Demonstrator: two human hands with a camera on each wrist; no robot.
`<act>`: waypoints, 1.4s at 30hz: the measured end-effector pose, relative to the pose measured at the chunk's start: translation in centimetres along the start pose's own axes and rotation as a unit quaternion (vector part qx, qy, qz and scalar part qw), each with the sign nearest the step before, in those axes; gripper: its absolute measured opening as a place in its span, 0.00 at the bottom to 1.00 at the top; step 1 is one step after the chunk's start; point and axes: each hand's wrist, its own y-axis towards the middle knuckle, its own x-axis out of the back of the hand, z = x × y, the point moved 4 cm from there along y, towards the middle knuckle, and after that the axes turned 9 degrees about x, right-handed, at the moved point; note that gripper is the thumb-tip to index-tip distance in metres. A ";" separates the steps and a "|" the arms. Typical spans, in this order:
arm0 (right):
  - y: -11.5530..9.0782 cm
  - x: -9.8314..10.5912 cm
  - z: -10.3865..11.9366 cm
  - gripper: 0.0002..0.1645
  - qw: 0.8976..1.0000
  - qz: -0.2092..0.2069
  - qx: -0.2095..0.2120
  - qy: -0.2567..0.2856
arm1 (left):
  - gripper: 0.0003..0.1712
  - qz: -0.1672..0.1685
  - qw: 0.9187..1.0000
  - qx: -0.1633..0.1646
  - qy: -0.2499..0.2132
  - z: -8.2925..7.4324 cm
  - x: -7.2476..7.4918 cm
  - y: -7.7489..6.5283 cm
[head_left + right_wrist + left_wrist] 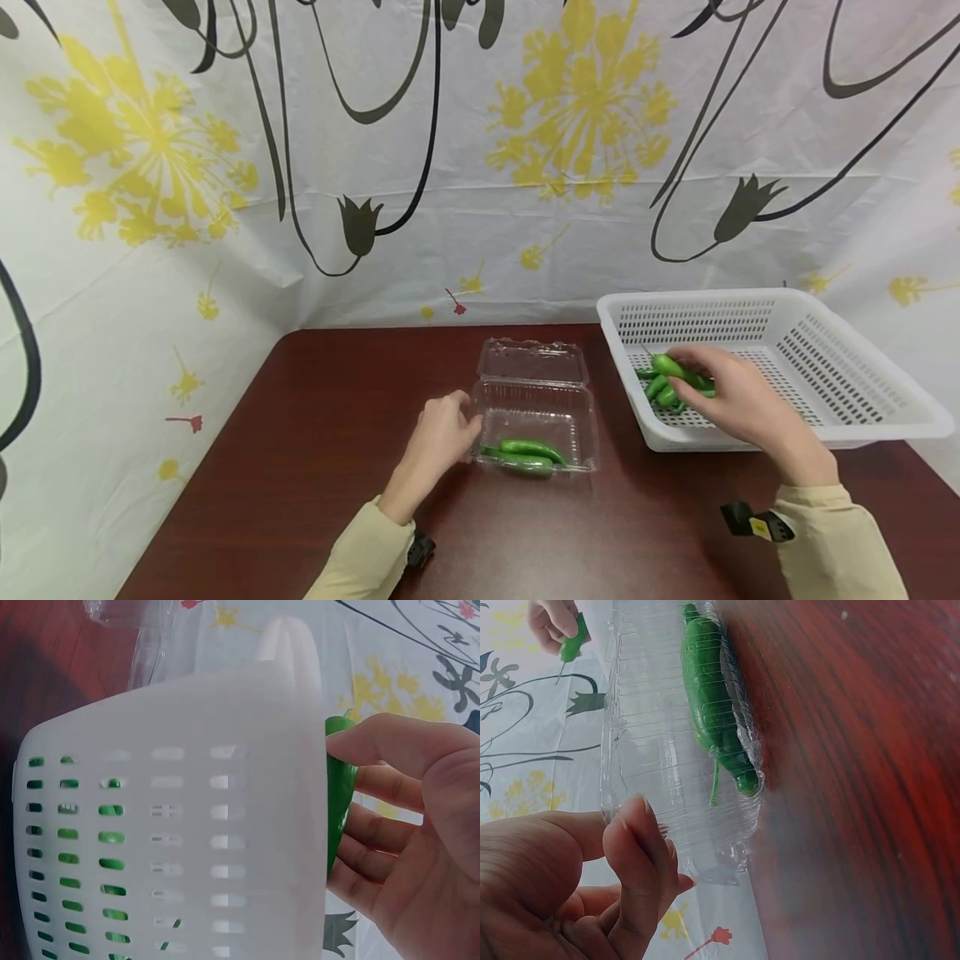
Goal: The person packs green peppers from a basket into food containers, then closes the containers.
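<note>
A white basket [862, 358] lies beneath the right hand [738, 400]. A clear box [536, 412] sits beside the left hand [442, 429], fingers curled; whether gripping, I cannot tell. The right hand pinches a green pepper [667, 365], stem toward the left hand, long axis crossing the fingers. Light pressure and clearing the rim should serve best.

White, flower-printed sheeting [465, 212] hangs behind a glossy reddish-brown table [585, 533].
</note>
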 end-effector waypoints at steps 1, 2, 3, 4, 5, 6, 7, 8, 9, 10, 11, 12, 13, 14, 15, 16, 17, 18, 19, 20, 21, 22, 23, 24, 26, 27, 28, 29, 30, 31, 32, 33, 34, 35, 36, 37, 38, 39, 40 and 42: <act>0.0 0.0 0.1 0.20 1.000 0.000 0.001 -0.002 | 0.19 0.000 1.000 0.000 0.001 0.0 0.0 0.0; 0.1 0.1 0.2 0.20 1.000 -0.001 0.003 -0.003 | 0.19 -0.001 1.000 -0.001 0.002 -0.1 0.0 0.0; 0.2 0.1 0.3 0.20 1.000 -0.002 0.005 -0.006 | 0.19 -0.001 1.000 -0.001 0.002 -0.1 0.0 0.0; 0.2 0.1 0.4 0.20 1.000 -0.003 0.006 -0.009 | 0.19 -0.001 1.000 -0.002 0.003 -0.1 0.0 0.0; 0.3 0.1 0.5 0.20 1.000 -0.004 0.009 -0.009 | 0.19 -0.001 1.000 -0.004 0.004 -0.1 0.0 0.0; 0.3 0.1 0.6 0.20 1.000 -0.006 0.013 -0.009 | 0.19 -0.002 1.000 -0.004 0.005 -0.1 0.0 0.0; 0.4 0.0 0.7 0.20 1.000 -0.007 0.017 -0.008 | 0.19 -0.002 1.000 -0.005 0.005 -0.1 0.0 0.0; 0.5 0.0 0.9 0.21 1.000 -0.009 0.022 -0.009 | 0.19 -0.002 1.000 -0.006 0.006 -0.1 0.0 0.0; 0.5 -0.1 1.0 0.21 1.000 -0.010 0.026 -0.010 | 0.19 -0.002 1.000 -0.007 0.006 -0.1 0.0 0.0; 0.6 -0.1 1.1 0.21 0.999 -0.013 0.031 -0.009 | 0.19 -0.002 1.000 -0.008 0.007 -0.1 0.0 0.0; 0.7 -0.2 1.2 0.22 0.999 -0.014 0.035 -0.006 | 0.19 -0.002 1.000 -0.007 0.007 -0.1 -0.1 0.0; 0.7 -0.2 1.3 0.22 0.999 -0.016 0.039 -0.004 | 0.19 -0.002 1.000 -0.008 0.006 -0.1 -0.1 0.0; 0.8 -0.3 1.4 0.22 0.999 -0.018 0.043 -0.002 | 0.19 -0.002 1.000 -0.008 0.006 -0.1 0.0 0.0; 0.9 -0.4 1.5 0.22 0.999 -0.019 0.044 -0.002 | 0.19 -0.002 1.000 -0.008 0.006 -0.1 0.0 0.0; 0.9 -0.4 1.6 0.22 0.999 -0.021 0.047 -0.001 | 0.19 -0.003 1.000 -0.008 0.006 -0.1 0.0 0.0; 1.0 -0.5 1.8 0.22 0.999 -0.022 0.050 0.003 | 0.19 -0.003 1.000 -0.008 0.006 -0.1 0.0 0.0; 1.0 -0.6 1.9 0.22 0.998 -0.021 0.052 0.005 | 0.19 -0.003 1.000 -0.008 0.006 -0.2 0.0 0.0; 1.1 -0.7 2.1 0.21 0.998 -0.021 0.055 0.006 | 0.19 -0.003 1.000 -0.008 0.006 -0.2 0.0 0.0; 1.1 -0.8 2.2 0.21 0.998 -0.021 0.058 0.004 | 0.19 -0.003 1.000 -0.008 0.007 -0.2 0.0 0.0; 1.2 -0.9 2.3 0.21 0.998 -0.021 0.058 0.002 | 0.19 -0.003 1.000 -0.008 0.008 -0.2 0.0 0.0; 1.2 -0.9 2.4 0.21 0.998 -0.021 0.059 0.001 | 0.20 -0.003 1.000 -0.007 0.008 -0.2 0.0 0.0; 1.3 -1.0 2.5 0.21 0.998 -0.021 0.059 0.002 | 0.20 -0.002 1.000 -0.007 0.007 -0.2 0.0 0.0; 1.3 -1.0 2.6 0.21 0.998 -0.021 0.059 0.002 | 0.20 -0.002 1.000 -0.007 0.006 -0.2 0.0 0.0; 1.4 -1.1 2.6 0.21 0.998 -0.022 0.058 0.002 | 0.20 -0.002 1.000 -0.006 0.005 -0.2 -0.1 0.0; 1.5 -1.1 2.8 0.22 0.998 -0.025 0.055 0.003 | 0.20 -0.001 1.000 -0.005 0.002 -0.2 0.0 0.0; 1.5 -1.2 2.8 0.22 0.998 -0.027 0.055 0.006 | 0.20 0.000 1.000 -0.003 0.001 -0.2 0.0 0.0; 1.6 -1.2 2.9 0.22 0.998 -0.028 0.055 0.007 | 0.20 0.000 1.000 -0.002 0.000 -0.1 0.0 -0.1; 1.7 -1.2 3.0 0.22 0.998 -0.030 0.056 0.006 | 0.19 0.000 1.000 -0.002 -0.001 -0.1 0.0 -0.1; 1.7 -1.3 3.0 0.22 0.998 -0.030 0.057 0.007 | 0.19 0.000 1.000 -0.001 -0.001 -0.1 0.0 -0.1; 1.8 -1.3 3.1 0.22 0.998 -0.029 0.058 0.009 | 0.19 0.000 1.000 -0.001 -0.002 -0.1 0.0 -0.1; 1.9 -1.4 3.2 0.22 0.998 -0.029 0.060 0.010 | 0.19 0.000 1.000 -0.001 -0.002 -0.1 0.0 -0.1; 2.0 -1.4 3.3 0.22 0.998 -0.030 0.062 0.012 | 0.19 0.000 1.000 0.000 -0.003 -0.1 0.0 -0.1; 2.1 -1.4 3.4 0.21 0.997 -0.031 0.063 0.013 | 0.19 0.000 1.000 0.000 -0.003 -0.1 0.0 -0.1; 2.1 -1.5 3.4 0.22 0.997 -0.033 0.066 0.016 | 0.19 0.000 1.000 0.000 -0.004 -0.1 0.0 -0.1; 2.2 -1.5 3.5 0.22 0.997 -0.035 0.068 0.018 | 0.18 0.000 1.000 0.000 -0.004 -0.1 0.0 -0.1; 2.2 -1.6 3.6 0.22 0.997 -0.039 0.071 0.017 | 0.18 0.000 1.000 -0.001 -0.004 -0.1 0.0 -0.1; 2.3 -1.6 3.6 0.22 0.996 -0.041 0.073 0.019 | 0.18 0.001 1.000 -0.001 -0.004 -0.1 0.0 -0.1; 2.3 -1.7 3.7 0.22 0.996 -0.042 0.074 0.021 | 0.18 0.001 1.000 -0.001 -0.003 -0.2 0.0 -0.1; 2.4 -1.8 3.8 0.22 0.996 -0.043 0.076 0.021 | 0.18 0.001 1.000 -0.001 -0.003 -0.2 0.0 -0.1; 2.5 -1.9 3.9 0.22 0.996 -0.041 0.077 0.020 | 0.18 0.001 1.000 -0.001 -0.002 -0.2 0.0 -0.2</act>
